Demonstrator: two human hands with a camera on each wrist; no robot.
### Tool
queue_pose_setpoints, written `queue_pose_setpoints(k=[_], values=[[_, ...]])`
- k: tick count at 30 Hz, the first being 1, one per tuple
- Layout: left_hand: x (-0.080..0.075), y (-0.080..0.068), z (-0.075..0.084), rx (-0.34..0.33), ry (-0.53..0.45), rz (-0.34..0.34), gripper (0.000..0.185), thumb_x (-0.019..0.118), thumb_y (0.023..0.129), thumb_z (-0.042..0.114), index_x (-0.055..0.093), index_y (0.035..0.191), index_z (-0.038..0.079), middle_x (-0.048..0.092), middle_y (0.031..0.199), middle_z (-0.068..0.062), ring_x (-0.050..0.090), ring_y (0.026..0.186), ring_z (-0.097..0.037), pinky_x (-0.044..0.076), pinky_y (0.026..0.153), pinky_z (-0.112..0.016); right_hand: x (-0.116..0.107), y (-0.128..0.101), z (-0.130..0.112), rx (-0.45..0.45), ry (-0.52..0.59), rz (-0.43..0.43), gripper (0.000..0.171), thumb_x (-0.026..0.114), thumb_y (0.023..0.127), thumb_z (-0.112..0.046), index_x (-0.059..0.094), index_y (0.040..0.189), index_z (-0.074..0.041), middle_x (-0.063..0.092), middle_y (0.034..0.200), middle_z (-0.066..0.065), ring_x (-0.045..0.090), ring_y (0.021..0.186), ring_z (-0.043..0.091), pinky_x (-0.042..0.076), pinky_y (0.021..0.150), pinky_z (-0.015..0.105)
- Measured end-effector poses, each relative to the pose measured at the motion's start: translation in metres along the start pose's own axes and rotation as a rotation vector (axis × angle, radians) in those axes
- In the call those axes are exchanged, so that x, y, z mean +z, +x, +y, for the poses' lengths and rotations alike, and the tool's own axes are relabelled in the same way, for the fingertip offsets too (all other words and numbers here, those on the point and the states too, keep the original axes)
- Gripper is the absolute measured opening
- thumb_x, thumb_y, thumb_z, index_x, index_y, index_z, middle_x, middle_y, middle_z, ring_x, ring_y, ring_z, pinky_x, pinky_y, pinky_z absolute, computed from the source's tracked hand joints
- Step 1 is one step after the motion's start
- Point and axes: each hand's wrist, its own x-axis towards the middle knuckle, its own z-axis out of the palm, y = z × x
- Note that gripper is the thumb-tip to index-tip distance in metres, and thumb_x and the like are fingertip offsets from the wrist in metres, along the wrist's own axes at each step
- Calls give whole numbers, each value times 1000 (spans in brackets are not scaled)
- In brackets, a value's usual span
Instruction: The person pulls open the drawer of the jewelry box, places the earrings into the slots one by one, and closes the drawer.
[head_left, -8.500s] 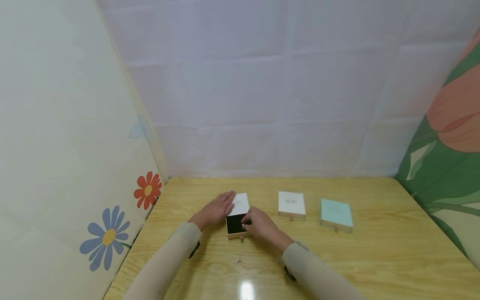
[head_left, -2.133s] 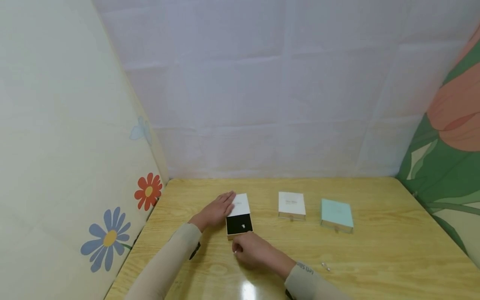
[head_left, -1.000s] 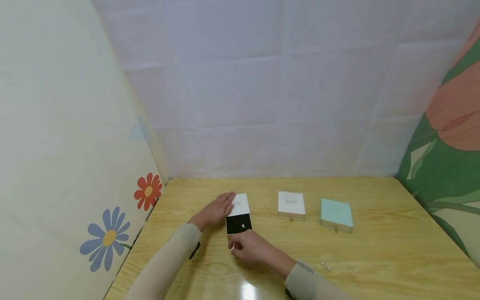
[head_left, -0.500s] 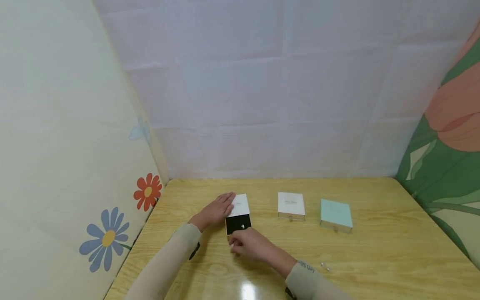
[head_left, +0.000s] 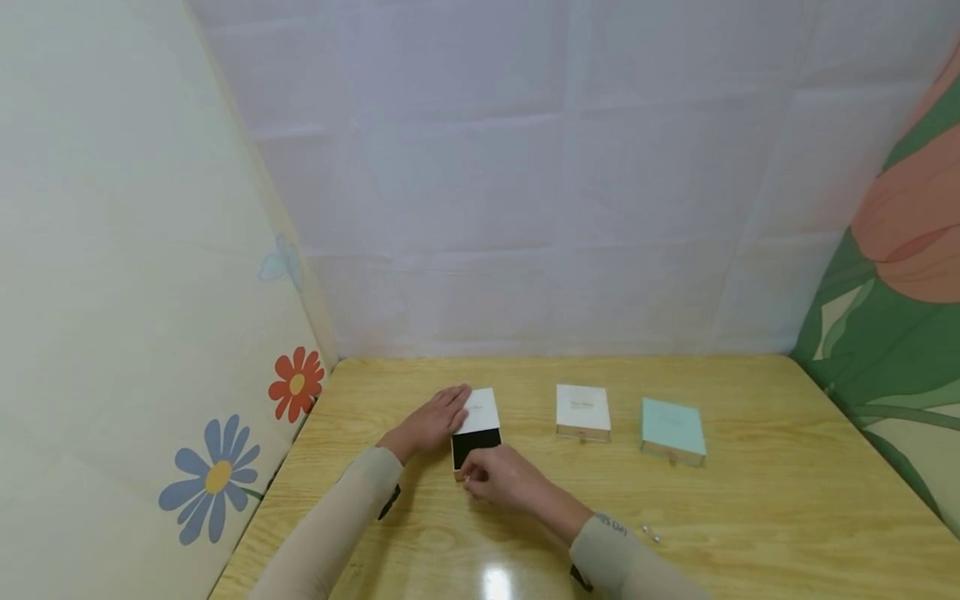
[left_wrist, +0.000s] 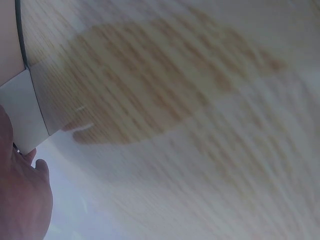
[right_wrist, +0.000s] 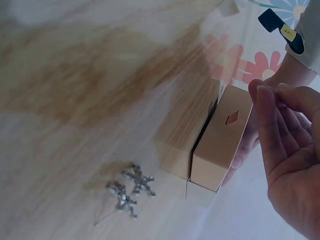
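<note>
My left hand (head_left: 431, 423) rests on the white lid (head_left: 482, 410) of a small jewelry box, fingers lying across its left side. The box's black-lined drawer (head_left: 474, 444) stands pulled out toward me. Its light-brown front (right_wrist: 220, 145) with a small diamond-shaped tab shows in the right wrist view. My right hand (head_left: 506, 477) is at the drawer's front edge, thumb and forefinger pinching a tiny earring (head_left: 467, 478), a bright speck at the fingertips. The same hand covers the part of the drawer where another earring lay. In the left wrist view, the white box (left_wrist: 22, 110) appears beside the hand.
Two silvery star-shaped earrings (right_wrist: 131, 190) lie on the wooden table (head_left: 735, 517), right of my right forearm. A second white box (head_left: 582, 408) and a mint-green box (head_left: 672, 427) sit closed farther right. Fabric walls (head_left: 450, 167) enclose the table's back and sides.
The earring once on the table before the box was picked up, while another came to lie in the drawer. Lately my right hand rose from the table to the drawer's front. The left stayed put.
</note>
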Motion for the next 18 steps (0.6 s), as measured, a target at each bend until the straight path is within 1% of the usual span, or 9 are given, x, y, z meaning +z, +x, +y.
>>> queue_pose_setpoints(k=[4,10,14,18], values=[[-1,-1,1,8,6,11,58,25,113,34,18,162,4,22,168,-14,22,154,-31,24,125,-46,-1,4,3,-6,-21,24,11,74,92,-9,76,102,-7,76,86,-5,63,70,-3,53,63,15],[-4,-2,2,12,6,16,58,27,113,33,18,162,3,23,167,-14,23,153,-32,24,124,-46,-3,9,6,3,-70,55,11,78,90,-13,77,98,-6,77,85,-2,69,75,2,55,67,17],[-3,-1,2,1,-8,12,58,26,113,34,18,162,4,22,167,-13,22,154,-31,24,124,-45,-3,11,10,1,-85,70,8,77,90,-11,76,95,-5,75,82,-1,66,70,2,54,64,17],[0,-1,1,1,-7,17,58,26,113,35,19,162,4,23,167,-13,23,153,-31,26,124,-46,-3,13,12,14,-77,82,9,77,90,-12,76,95,-4,74,80,-1,61,67,1,52,60,17]])
